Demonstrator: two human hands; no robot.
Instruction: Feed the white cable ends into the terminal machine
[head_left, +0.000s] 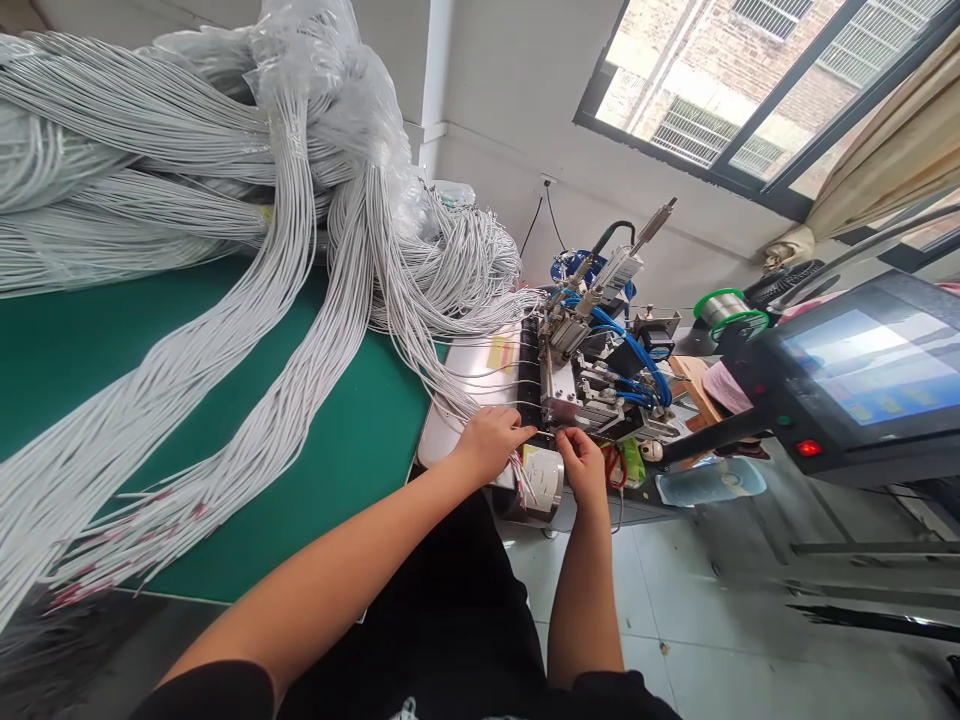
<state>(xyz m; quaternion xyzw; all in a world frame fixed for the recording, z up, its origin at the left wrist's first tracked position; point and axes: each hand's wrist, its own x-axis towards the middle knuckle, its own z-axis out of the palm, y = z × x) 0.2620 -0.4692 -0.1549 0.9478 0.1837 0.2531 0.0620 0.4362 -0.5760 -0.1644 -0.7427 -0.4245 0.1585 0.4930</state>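
My left hand [491, 443] is closed on a small bunch of white cables, whose stripped ends with red and white wires [523, 477] hang below the fingers. Its index finger stretches right toward the front edge of a bench machine [574, 375]. Close beside it my right hand [583, 462] pinches something small at that edge, apparently a wire end; the tip is too small to make out. Several single white cables run across a white cover [480, 375] into the machine's black strip [530, 370]. Beneath the hands sits a round metal part with a label [544, 470].
Large bundles of white cable [255, 320] lie over a green table [371, 420] at left. On the right stand a lit touchscreen [877, 365], a solder wire spool [726, 310] and red-handled scissors [616, 466]. A clear blue plastic piece [709, 482] lies near the bench edge.
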